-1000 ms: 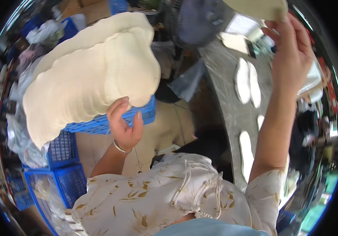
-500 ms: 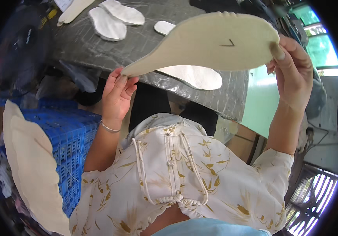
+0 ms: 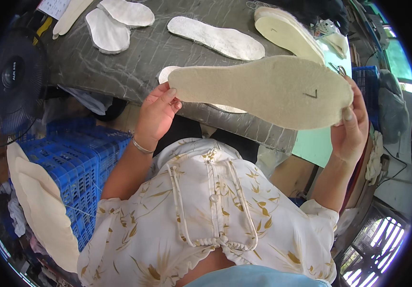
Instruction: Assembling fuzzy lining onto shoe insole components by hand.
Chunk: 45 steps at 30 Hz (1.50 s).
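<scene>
A large cream insole with a small dark check mark near its wide end is stretched level between my two hands, above the front of the table. My left hand pinches its narrow end between thumb and fingers. At the wide end, my right hand grips the edge, thumb on top. Partly hidden under the held insole lies a white insole. Beyond it rests a white fuzzy-edged insole. A stack of cream insoles, its top one marked too, sits at the far right.
Two white insoles overlap at the back left of the grey table. Metal scissors lie by my right fingers. To my left stand a black fan, blue crates and a stack of cream sheets.
The held insole has come lower and nearer, and its face now looks flatter and fuzzier. Both hands keep their hold. The view has shifted, uncovering the white insole and stack behind.
</scene>
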Motion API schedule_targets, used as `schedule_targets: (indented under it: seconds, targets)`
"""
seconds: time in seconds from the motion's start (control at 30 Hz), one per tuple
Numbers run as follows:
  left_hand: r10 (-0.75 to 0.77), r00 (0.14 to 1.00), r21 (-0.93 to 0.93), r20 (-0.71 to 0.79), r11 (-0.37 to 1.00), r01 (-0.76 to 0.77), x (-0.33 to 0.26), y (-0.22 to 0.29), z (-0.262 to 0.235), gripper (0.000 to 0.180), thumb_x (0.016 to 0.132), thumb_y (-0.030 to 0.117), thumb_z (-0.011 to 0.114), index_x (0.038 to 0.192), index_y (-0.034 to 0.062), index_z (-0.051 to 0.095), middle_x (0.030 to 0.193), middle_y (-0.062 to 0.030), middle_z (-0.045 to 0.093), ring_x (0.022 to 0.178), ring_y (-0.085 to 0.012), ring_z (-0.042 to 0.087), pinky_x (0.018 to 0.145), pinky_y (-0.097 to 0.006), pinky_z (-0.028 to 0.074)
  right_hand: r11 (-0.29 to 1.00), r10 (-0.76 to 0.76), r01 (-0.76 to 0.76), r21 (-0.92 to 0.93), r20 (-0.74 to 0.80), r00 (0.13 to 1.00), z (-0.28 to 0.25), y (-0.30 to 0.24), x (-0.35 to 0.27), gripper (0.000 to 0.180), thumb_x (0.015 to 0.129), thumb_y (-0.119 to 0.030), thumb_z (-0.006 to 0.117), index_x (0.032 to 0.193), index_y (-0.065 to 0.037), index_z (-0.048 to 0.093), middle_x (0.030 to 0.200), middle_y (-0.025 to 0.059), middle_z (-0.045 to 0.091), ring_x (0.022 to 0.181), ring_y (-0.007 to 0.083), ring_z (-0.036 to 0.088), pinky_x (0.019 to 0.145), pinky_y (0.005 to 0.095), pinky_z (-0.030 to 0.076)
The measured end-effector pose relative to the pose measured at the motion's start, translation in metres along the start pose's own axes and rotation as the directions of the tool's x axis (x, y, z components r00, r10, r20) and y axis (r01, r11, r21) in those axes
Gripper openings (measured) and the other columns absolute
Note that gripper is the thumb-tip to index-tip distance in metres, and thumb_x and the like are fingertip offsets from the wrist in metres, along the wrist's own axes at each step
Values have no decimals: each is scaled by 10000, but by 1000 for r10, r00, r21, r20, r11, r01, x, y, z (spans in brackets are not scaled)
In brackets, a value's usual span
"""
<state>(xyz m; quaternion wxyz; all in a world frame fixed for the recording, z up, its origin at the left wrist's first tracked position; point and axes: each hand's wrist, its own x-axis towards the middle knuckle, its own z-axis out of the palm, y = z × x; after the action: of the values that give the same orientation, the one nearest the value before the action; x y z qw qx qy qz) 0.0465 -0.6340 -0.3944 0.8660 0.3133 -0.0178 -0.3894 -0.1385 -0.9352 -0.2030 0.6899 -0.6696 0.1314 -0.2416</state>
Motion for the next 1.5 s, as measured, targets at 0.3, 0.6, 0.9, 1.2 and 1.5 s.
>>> schedule_targets:
  seconds: [0.3,0.6,0.9,1.2,1.5]
  targets:
    - [142,964,443,-223,896,-30,3,28,-4,306,894,33,676,1178,7,563,950,-38,653,811,-91,590,684,-214,464,800,535,-548,-245,-122,836,-31,75,-14,186,871,-125,724,967,22,662,815,51,695,672,97,639,651,233,517]
    - [337,898,696,-283,716,-49,4,20,-5,457,856,-3,717,1239,20,470,915,-52,666,741,-53,577,599,-178,436,759,549,-598,-257,-241,800,-20,107,-34,155,898,-139,685,867,10,658,708,2,597,621,71,516,589,219,397]
    - [388,882,766,-266,641,-51,24,26,-22,471,824,-43,728,1217,8,473,852,-66,679,625,-20,550,559,-158,420,734,553,-608,-300,-256,793,-10,103,-14,192,931,-185,673,891,0,644,674,-5,563,585,69,492,568,226,402]
    - [419,874,833,-246,552,-30,28,31,-28,459,804,-53,742,1182,11,489,802,-40,692,509,36,433,455,-141,308,708,569,-621,-336,-251,783,-2,93,-1,146,932,-140,665,909,4,668,646,-14,561,546,62,473,552,231,407]
    - [455,872,891,-179,451,-52,30,31,-33,436,794,-35,756,1154,9,514,789,-24,695,470,34,418,430,-151,292,669,586,-651,-359,-285,759,2,94,7,152,918,-150,688,880,-5,663,640,-22,544,542,56,450,542,232,395]
